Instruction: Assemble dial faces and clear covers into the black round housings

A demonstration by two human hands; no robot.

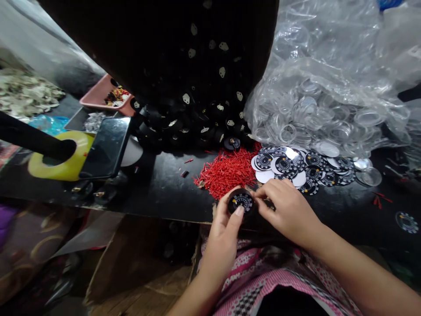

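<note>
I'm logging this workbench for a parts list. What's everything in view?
gauge body: one, black, between both hands at the table edge
red pointers: heap, red, just beyond it
dial faces: many, black-and-white, right of the pointers
clear lenses: many, transparent, bagged, right rear
black housings: pile, black, centre rear
phone: one, black, left
tape roll: one, yellow, beside the phone
tray: one, pink, left rear
left hand: grips the gauge body
right hand: fingertips at its rim

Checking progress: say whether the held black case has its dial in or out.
In: the black case in the left hand shows printed dial markings inside its rim.
</note>
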